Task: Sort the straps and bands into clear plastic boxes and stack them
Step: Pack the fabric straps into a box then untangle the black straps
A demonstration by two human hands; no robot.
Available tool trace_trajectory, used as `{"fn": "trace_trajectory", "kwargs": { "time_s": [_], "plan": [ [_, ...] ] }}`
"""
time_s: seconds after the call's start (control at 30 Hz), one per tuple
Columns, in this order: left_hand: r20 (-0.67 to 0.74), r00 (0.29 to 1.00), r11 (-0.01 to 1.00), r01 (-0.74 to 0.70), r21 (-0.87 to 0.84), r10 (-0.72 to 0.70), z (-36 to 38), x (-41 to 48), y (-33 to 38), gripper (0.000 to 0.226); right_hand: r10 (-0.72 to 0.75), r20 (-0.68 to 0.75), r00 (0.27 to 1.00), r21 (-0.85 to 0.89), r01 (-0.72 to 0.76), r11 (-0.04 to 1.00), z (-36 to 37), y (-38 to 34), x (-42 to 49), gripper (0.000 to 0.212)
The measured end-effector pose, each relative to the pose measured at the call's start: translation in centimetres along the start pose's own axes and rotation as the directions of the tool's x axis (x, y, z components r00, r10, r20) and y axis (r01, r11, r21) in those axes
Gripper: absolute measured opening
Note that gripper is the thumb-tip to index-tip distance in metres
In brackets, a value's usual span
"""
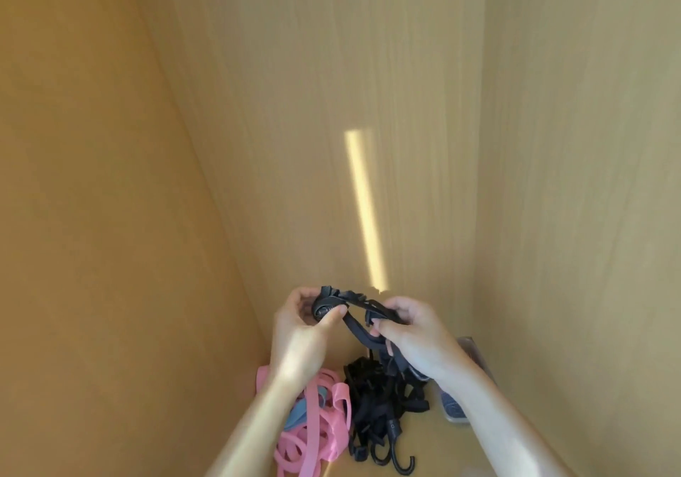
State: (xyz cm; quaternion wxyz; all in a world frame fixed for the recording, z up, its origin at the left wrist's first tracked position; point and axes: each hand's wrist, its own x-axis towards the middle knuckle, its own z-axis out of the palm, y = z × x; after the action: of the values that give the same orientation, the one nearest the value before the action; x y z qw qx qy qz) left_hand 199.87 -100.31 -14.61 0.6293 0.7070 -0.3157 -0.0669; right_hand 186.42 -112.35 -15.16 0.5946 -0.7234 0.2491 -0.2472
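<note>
Two hands hold one black strap [353, 314]: the left hand [298, 332] pinches its rolled end, the right hand [412, 332] grips its loop. Below the fingers lie one black strap pile [383, 399] and one heap of pink bands [317, 428], uncountable in the tangle. A clear box [455, 408] is mostly hidden by the right wrist.

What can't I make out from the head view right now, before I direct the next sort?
- Object at right: mostly hidden behind the right hand and forearm; whether it is a clear box, cannot tell.
- Black strap: its ends are covered by the fingers of both hands, the left hand hiding one coiled end.
- Pink bands: partly under the left forearm, cut by the bottom edge.
- Black strap pile: too tangled to count.
</note>
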Motion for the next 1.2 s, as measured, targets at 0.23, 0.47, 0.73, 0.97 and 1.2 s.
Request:
{"fn": "trace_trajectory", "kwargs": {
  "time_s": [0.23,0.47,0.73,0.97,1.2],
  "plan": [
    [0.017,1.0,0.991,0.008,0.133,-0.01,0.0,-0.1,-1.0,0.026,-0.017,-0.129,0.991,-0.019,0.015,1.0,-2.0,-0.7,1.5,0.018],
    [0.362,0.921,0.971,0.203,-0.129,-0.145,-1.2,-0.3,-1.4,0.033,0.01,-0.348,0.937,0.106,0.029,0.994,-4.9,-1.3,3.4,0.038],
    [0.331,0.915,0.956,0.15,0.253,-0.231,-0.6,-0.1,-1.5,0.022,0.05,-0.357,0.933,0.236,0.038,0.971,-5.1,-1.0,3.7,0.048],
    [0.602,0.763,0.969,0.135,0.207,-0.235,-0.7,-0.5,-1.6,0.029,-0.048,-0.347,0.937,0.199,0.124,0.972,-4.2,-1.6,4.4,0.044],
    [0.635,0.758,0.647,0.561,-0.517,-0.149,-2.1,-0.3,-2.4,0.05,0.168,-0.351,0.921,0.296,-0.061,0.953,-5.1,2.2,4.8,0.038]
  ]
}}
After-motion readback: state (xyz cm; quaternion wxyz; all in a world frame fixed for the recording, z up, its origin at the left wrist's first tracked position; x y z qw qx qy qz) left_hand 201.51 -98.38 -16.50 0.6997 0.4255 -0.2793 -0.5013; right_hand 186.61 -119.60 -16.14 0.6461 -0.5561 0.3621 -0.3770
